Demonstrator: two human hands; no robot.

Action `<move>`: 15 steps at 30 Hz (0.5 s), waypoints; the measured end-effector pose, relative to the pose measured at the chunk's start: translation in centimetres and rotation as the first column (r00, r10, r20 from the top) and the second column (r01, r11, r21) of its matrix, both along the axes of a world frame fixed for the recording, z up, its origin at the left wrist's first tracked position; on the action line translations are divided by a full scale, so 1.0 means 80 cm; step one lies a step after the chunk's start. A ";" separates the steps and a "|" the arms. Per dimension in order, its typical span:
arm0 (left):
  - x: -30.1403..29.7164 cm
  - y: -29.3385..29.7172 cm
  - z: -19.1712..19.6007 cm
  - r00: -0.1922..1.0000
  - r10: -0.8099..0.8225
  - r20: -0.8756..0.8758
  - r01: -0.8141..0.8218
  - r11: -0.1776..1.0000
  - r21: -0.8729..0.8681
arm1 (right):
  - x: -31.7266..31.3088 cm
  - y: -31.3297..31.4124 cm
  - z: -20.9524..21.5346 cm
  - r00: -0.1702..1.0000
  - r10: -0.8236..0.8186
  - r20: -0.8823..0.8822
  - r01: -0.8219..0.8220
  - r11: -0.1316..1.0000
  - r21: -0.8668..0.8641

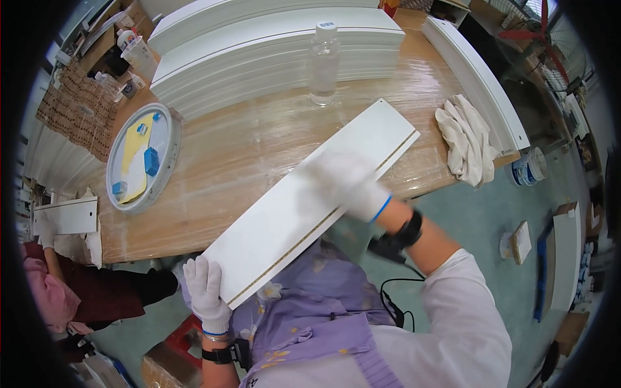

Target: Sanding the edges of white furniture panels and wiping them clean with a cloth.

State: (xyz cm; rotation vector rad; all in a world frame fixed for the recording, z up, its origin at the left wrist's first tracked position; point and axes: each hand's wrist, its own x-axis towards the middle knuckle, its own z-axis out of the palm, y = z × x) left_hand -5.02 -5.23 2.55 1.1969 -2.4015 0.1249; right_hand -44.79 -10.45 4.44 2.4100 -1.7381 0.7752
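A long white board (278, 236) with a thin brownish groove along one side lies slantwise, from my lap up over the table's near edge. Its lower left end is held by my left hand (206, 291), in a white knit glove, fingers pressed together against the edge. My right hand (343, 184), gloved too, is over the board's middle and smeared by motion. Whether anything is under its fingers is hidden by the blur. A clear capped bottle (324, 64) stands beyond the board. To the right lies a crumpled off-white cloth (467, 140).
Stacked white boards (272, 61) line the table's (220, 194) far side, and another (479, 81) runs along its right. At left sits a round grey lid (176, 139) holding blue blocks and yellow paper. A co-worker's gloved hand (46, 234) is beside a board at far left.
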 end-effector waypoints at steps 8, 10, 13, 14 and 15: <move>-0.005 -0.013 0.025 0.957 -0.222 0.188 0.234 0.971 -0.043 | -0.252 -0.009 0.039 0.588 -0.804 0.091 0.795 0.595 0.119; -0.019 -0.029 0.056 0.898 -0.381 0.219 0.379 0.924 0.055 | -0.240 0.018 0.046 0.627 -0.679 0.383 0.705 0.703 0.094; -0.027 -0.022 0.088 0.930 -0.351 -0.105 0.363 0.923 0.129 | -0.234 0.054 0.044 0.608 -0.569 0.554 0.698 0.716 -0.031; -0.017 -0.013 0.095 0.945 -0.312 -0.095 0.323 0.936 0.140 | -0.221 0.064 0.052 0.608 -0.566 0.557 0.697 0.716 -0.033; -0.007 0.001 0.088 0.949 -0.302 -0.092 0.313 0.940 0.134 | -0.201 0.068 0.066 0.583 -0.543 0.605 0.684 0.729 -0.005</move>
